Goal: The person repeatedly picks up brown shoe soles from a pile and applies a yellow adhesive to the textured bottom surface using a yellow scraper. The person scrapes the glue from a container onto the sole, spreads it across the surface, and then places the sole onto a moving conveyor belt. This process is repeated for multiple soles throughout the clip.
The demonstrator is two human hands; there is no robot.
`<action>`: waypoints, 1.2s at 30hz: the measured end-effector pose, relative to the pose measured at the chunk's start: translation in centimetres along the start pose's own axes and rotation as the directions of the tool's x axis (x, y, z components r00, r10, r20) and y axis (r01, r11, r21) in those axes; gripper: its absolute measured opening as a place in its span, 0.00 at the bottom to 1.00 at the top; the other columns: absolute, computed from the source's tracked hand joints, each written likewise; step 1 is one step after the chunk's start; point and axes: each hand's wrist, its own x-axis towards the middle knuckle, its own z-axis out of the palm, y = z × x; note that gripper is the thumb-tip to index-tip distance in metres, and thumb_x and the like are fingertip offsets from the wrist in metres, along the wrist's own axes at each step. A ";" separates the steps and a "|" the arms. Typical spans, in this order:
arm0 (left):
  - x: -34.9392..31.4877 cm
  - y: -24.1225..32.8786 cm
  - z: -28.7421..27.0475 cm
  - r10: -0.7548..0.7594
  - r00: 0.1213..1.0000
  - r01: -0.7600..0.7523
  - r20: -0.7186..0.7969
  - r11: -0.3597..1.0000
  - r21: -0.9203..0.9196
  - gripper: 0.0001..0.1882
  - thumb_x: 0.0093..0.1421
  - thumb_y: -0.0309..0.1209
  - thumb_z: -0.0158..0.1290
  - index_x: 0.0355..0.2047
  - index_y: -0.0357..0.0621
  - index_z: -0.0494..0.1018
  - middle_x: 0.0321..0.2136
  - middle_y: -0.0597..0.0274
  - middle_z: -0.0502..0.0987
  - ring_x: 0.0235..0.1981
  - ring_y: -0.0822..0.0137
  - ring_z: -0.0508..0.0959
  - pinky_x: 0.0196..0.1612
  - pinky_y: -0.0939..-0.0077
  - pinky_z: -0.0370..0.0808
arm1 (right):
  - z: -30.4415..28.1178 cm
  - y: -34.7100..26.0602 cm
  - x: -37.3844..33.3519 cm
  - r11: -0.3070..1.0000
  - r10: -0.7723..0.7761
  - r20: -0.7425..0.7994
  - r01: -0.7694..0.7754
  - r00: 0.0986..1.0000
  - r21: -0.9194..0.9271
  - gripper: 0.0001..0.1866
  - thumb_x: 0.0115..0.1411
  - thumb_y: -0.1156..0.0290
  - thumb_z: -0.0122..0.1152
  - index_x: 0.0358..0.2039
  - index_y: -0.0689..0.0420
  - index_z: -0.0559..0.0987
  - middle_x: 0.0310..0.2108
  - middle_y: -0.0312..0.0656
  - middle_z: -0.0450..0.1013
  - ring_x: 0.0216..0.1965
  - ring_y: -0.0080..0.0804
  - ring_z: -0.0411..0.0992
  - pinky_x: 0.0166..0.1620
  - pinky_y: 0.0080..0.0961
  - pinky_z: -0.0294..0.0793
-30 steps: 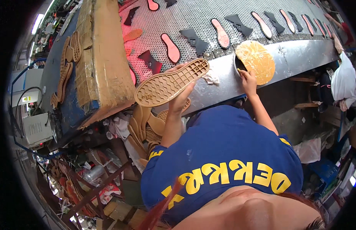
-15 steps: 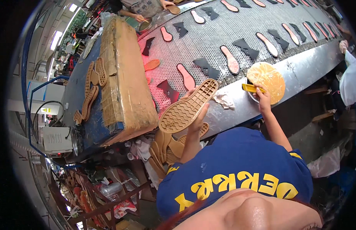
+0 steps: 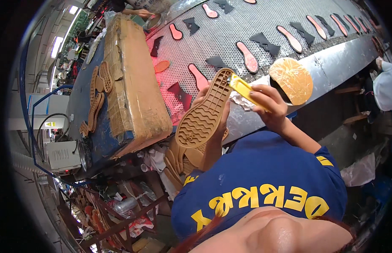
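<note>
My left hand (image 3: 224, 117) grips a tan rubber shoe sole (image 3: 200, 116) from behind, its fingers wrapped round the edges. The patterned underside faces up, with wavy ridges at the wide end and a square grid at the narrow end. In my right hand (image 3: 270, 103) is a flat yellow-handled tool (image 3: 248, 90), held between thumb and fingers. Its small dark tip meets the gridded end of the sole; its exact kind I cannot make out. To the right of that hand, a round, scratched orange-tan disc (image 3: 291, 81) sits on the metal ledge.
A perforated conveyor (image 3: 229, 38) carries pink insoles (image 3: 247, 57) and black cut pieces (image 3: 264, 44) past a metal ledge (image 3: 327, 63). At left stands a worn cardboard-covered block (image 3: 141, 88). Tan soles (image 3: 175, 162) are stacked beside my left arm. Another person's hand (image 3: 143, 13) is at the far side.
My right hand has moved left from the disc to the sole, bringing the yellow-handled tool to its gridded end. The sole has tilted more upright. Pieces on the conveyor have shifted slightly left.
</note>
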 end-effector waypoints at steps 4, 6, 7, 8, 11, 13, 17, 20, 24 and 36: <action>0.3 1.7 0.5 0.002 1.000 -0.004 0.024 0.998 0.063 0.38 0.48 0.13 0.59 0.54 0.44 0.51 0.57 0.51 0.62 0.61 0.57 0.64 0.64 0.63 0.63 | 1.5 -0.2 0.4 0.998 -0.061 0.016 0.061 0.998 -0.023 0.20 0.53 0.65 0.69 0.44 0.62 0.78 0.44 0.50 0.73 0.40 0.41 0.77 0.40 0.30 0.80; 0.2 2.2 0.5 -0.034 0.999 0.032 0.015 0.996 0.087 0.37 0.48 0.15 0.60 0.54 0.45 0.52 0.56 0.53 0.63 0.61 0.58 0.63 0.65 0.65 0.59 | 1.9 -0.2 0.7 0.996 -0.068 0.000 0.068 0.998 -0.059 0.20 0.53 0.65 0.69 0.44 0.62 0.78 0.44 0.50 0.73 0.40 0.41 0.77 0.39 0.30 0.80; 0.2 2.4 0.5 -0.040 0.999 0.039 0.013 0.996 0.082 0.37 0.48 0.15 0.60 0.54 0.45 0.52 0.56 0.54 0.63 0.61 0.59 0.63 0.65 0.66 0.59 | 2.0 -0.2 0.8 0.996 -0.055 0.000 0.055 0.998 -0.064 0.20 0.52 0.66 0.69 0.43 0.62 0.78 0.44 0.50 0.73 0.39 0.41 0.78 0.39 0.30 0.80; 0.2 2.5 0.4 -0.046 0.999 0.046 0.010 0.996 0.078 0.37 0.48 0.15 0.60 0.54 0.45 0.52 0.56 0.54 0.63 0.62 0.59 0.63 0.65 0.67 0.58 | 2.1 -0.2 0.8 0.996 -0.053 0.000 0.053 0.999 -0.078 0.20 0.52 0.66 0.69 0.43 0.62 0.78 0.44 0.50 0.73 0.39 0.41 0.78 0.39 0.30 0.80; 0.0 2.1 0.5 -0.017 1.000 0.017 0.009 1.000 -0.004 0.38 0.47 0.16 0.61 0.54 0.45 0.52 0.56 0.54 0.63 0.62 0.59 0.63 0.65 0.69 0.58 | 2.1 -0.1 0.9 0.992 -0.044 -0.005 0.043 0.999 -0.115 0.19 0.52 0.67 0.69 0.43 0.62 0.78 0.43 0.50 0.73 0.38 0.41 0.78 0.38 0.29 0.81; 0.5 3.4 0.2 -0.025 0.997 0.009 0.078 0.978 0.208 0.38 0.47 0.17 0.61 0.55 0.45 0.51 0.56 0.54 0.63 0.62 0.60 0.63 0.64 0.70 0.59 | 2.1 0.0 1.0 0.990 -0.035 -0.015 0.032 0.999 -0.137 0.19 0.52 0.67 0.69 0.43 0.62 0.78 0.43 0.50 0.73 0.37 0.41 0.78 0.38 0.29 0.80; 0.3 2.9 -0.3 -0.010 0.992 -0.006 0.122 0.991 0.136 0.39 0.47 0.19 0.62 0.55 0.45 0.51 0.56 0.54 0.63 0.62 0.61 0.63 0.64 0.71 0.59 | 2.1 0.0 1.0 0.994 -0.038 0.002 0.038 0.999 -0.100 0.18 0.53 0.67 0.69 0.42 0.62 0.78 0.43 0.50 0.74 0.37 0.42 0.78 0.38 0.29 0.80; 0.0 1.8 -0.4 0.038 0.994 -0.045 0.102 0.997 0.068 0.38 0.48 0.19 0.62 0.54 0.46 0.51 0.56 0.52 0.63 0.62 0.59 0.63 0.64 0.70 0.59 | 1.7 0.0 1.2 0.998 -0.044 0.054 0.046 0.998 -0.038 0.17 0.53 0.67 0.68 0.42 0.62 0.78 0.43 0.50 0.74 0.38 0.43 0.78 0.38 0.30 0.80; 0.2 2.0 -0.7 -0.015 0.991 -0.013 0.132 0.979 0.206 0.37 0.48 0.18 0.61 0.53 0.46 0.52 0.56 0.50 0.62 0.62 0.55 0.63 0.65 0.66 0.60 | 0.8 0.1 1.6 0.995 -0.085 0.109 0.080 0.990 0.052 0.16 0.54 0.68 0.67 0.41 0.61 0.77 0.43 0.49 0.74 0.39 0.43 0.77 0.38 0.31 0.79; 0.4 1.1 0.0 0.038 0.998 -0.038 0.057 0.999 0.013 0.38 0.48 0.23 0.65 0.56 0.44 0.55 0.57 0.49 0.63 0.62 0.54 0.64 0.63 0.64 0.65 | 1.5 -0.4 1.6 0.995 -0.086 0.148 0.077 0.985 0.065 0.17 0.54 0.69 0.67 0.42 0.60 0.76 0.44 0.49 0.73 0.39 0.45 0.77 0.38 0.32 0.79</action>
